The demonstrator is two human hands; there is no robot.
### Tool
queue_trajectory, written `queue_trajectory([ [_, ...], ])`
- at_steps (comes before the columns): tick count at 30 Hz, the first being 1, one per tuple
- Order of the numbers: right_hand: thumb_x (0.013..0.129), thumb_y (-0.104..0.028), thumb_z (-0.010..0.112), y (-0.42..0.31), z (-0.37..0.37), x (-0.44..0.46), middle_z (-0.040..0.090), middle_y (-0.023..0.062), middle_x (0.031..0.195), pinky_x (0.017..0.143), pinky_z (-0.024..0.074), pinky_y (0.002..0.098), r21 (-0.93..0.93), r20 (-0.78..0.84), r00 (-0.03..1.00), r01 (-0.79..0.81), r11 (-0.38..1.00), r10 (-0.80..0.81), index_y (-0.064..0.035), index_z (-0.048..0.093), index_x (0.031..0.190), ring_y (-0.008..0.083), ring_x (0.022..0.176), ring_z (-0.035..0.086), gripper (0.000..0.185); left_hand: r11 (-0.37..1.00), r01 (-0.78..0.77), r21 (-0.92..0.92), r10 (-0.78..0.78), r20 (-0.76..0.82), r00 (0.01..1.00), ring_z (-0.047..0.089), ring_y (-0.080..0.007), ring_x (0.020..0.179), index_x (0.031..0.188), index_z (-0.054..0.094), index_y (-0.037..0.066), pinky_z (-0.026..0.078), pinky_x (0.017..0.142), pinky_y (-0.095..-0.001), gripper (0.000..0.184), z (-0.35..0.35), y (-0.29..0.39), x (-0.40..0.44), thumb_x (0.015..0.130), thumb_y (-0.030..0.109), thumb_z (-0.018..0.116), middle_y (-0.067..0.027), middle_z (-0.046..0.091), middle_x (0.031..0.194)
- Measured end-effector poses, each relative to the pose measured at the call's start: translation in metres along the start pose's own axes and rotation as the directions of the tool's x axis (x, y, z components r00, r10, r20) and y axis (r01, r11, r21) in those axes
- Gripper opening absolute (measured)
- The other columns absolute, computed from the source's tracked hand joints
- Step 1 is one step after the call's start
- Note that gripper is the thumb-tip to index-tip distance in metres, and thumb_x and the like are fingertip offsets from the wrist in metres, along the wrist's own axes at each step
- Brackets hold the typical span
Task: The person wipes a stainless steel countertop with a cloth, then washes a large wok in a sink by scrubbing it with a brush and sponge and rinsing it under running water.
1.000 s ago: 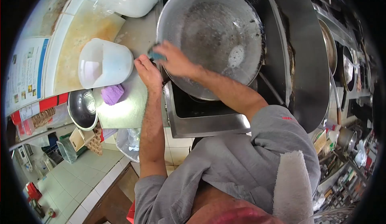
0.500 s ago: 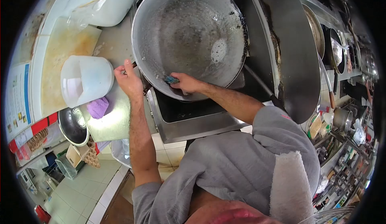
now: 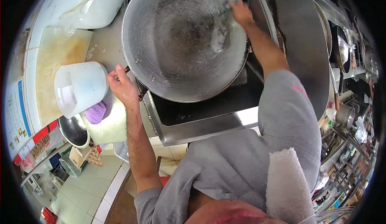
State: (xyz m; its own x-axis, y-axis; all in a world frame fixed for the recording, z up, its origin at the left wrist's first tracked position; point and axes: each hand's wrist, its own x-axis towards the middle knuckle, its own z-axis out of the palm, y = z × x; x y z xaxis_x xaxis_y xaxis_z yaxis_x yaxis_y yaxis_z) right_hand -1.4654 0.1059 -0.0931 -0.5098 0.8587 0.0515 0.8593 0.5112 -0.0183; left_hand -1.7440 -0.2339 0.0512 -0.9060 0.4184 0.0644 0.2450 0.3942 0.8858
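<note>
Head view, where at far left a white bucket (image 3: 86, 85) stands with a crumpled purple cloth (image 3: 95, 112) just beside it at its 5 o'clock, and next the left hand (image 3: 122, 88) curls its fingers around the dark handle (image 3: 142, 93) at the pot's 8 o'clock. The big metal pot (image 3: 173, 69) lies toward 12 o'clock, with white suds (image 3: 219, 35) along its inner wall at about 3 o'clock; the right hand (image 3: 242, 15) reaches its 2 o'clock edge, fingers bent and blurred, so I cannot tell whether they grip anything.
</note>
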Motion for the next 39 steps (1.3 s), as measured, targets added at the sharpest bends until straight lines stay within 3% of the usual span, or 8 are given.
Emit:
queue_trajectory([
  [4,0.085,-0.015,0.045,-0.008,0.013,-0.114,0.043,0.0194,0.115,0.085,0.0446,0.0465,-0.051,0.353,0.926,-0.122,0.991,0.132,-0.0145,0.049,0.116,0.0399,0.103,0.05,0.031,1.0,-0.021,-0.003,0.021,0.0,1.0,0.04,-0.0109,0.058,0.08,0.044,0.002,0.036,0.056,-0.0274,0.036,0.001,-0.007,0.003,0.088,0.035,0.054,-0.0024,0.044,0.063],
  [12,0.083,-0.011,0.044,0.003,0.011,-0.015,0.047,0.0184,0.108,0.077,0.0493,0.0428,0.03,-0.017,0.999,0.032,0.999,-0.032,-0.0133,0.049,0.111,0.0391,0.093,0.052,0.028,0.995,-0.074,0.064,0.073,0.016,0.997,0.041,-0.0134,0.064,0.08,0.044,0.001,0.038,0.061,-0.0291,0.036,-0.006,-0.015,0.002,0.088,0.034,0.054,-0.0043,0.045,0.068],
  [17,0.074,-0.013,0.05,-0.048,0.004,-0.152,0.062,0.0176,0.089,0.076,0.0466,0.0435,0.173,0.705,0.675,0.137,0.975,-0.22,-0.0008,0.064,0.086,0.0313,0.089,0.059,0.022,1.0,-0.017,-0.024,0.018,0.032,0.999,0.043,-0.0149,0.068,0.08,0.044,0.001,0.038,0.064,-0.0298,0.035,-0.001,-0.011,0.004,0.088,0.033,0.054,-0.0061,0.047,0.072],
  [21,0.074,-0.007,0.056,-0.171,0.0,-0.199,0.056,0.0211,0.102,0.082,0.0432,0.0424,0.851,0.335,0.658,0.097,0.517,-0.675,-0.0075,0.052,0.112,0.036,0.097,0.054,0.038,0.997,-0.027,-0.068,0.029,0.027,0.999,0.043,-0.0154,0.071,0.079,0.044,0.0,0.038,0.066,-0.03,0.035,0.0,-0.017,0.006,0.088,0.033,0.054,-0.0072,0.048,0.076],
  [26,0.073,-0.003,0.052,-0.242,-0.031,-0.079,0.05,0.0208,0.092,0.076,0.0409,0.0452,0.664,-0.195,0.815,0.519,0.538,-0.546,-0.009,0.054,0.098,0.0393,0.089,0.05,0.025,0.999,-0.033,-0.026,0.034,0.013,0.999,0.043,-0.0135,0.065,0.079,0.044,0.001,0.038,0.061,-0.0282,0.034,-0.001,-0.013,0.004,0.088,0.033,0.054,-0.0049,0.047,0.07],
  [31,0.082,-0.017,0.046,-0.127,0.029,0.041,0.049,0.0232,0.109,0.083,0.0425,0.0439,0.557,-0.085,0.996,0.032,0.83,0.019,-0.0107,0.054,0.106,0.0385,0.102,0.049,0.026,0.999,0.047,-0.014,-0.047,0.018,0.999,0.04,-0.0106,0.06,0.079,0.044,0.002,0.036,0.056,-0.0262,0.034,-0.001,-0.003,0.001,0.088,0.033,0.054,-0.0025,0.046,0.065],
  [36,0.075,-0.006,0.052,-0.073,0.04,-0.075,0.045,0.0276,0.112,0.083,0.0423,0.0474,0.281,0.332,0.943,-0.126,0.951,0.027,-0.0129,0.045,0.117,0.0418,0.1,0.05,0.043,0.999,-0.002,-0.034,0.003,0.01,1.0,0.041,-0.0108,0.062,0.08,0.044,0.002,0.037,0.059,-0.0264,0.033,-0.001,-0.005,0.002,0.088,0.032,0.054,-0.0029,0.046,0.066],
  [39,0.074,-0.001,0.052,-0.113,0.054,-0.144,0.052,0.0232,0.109,0.079,0.0463,0.041,0.709,0.438,0.852,-0.131,0.693,-0.287,-0.0067,0.052,0.114,0.0346,0.093,0.057,0.04,0.998,-0.029,-0.06,0.029,0.005,1.0,0.043,-0.0127,0.065,0.079,0.044,0.002,0.038,0.062,-0.0278,0.033,-0.001,-0.012,0.004,0.088,0.031,0.055,-0.0049,0.048,0.07],
])
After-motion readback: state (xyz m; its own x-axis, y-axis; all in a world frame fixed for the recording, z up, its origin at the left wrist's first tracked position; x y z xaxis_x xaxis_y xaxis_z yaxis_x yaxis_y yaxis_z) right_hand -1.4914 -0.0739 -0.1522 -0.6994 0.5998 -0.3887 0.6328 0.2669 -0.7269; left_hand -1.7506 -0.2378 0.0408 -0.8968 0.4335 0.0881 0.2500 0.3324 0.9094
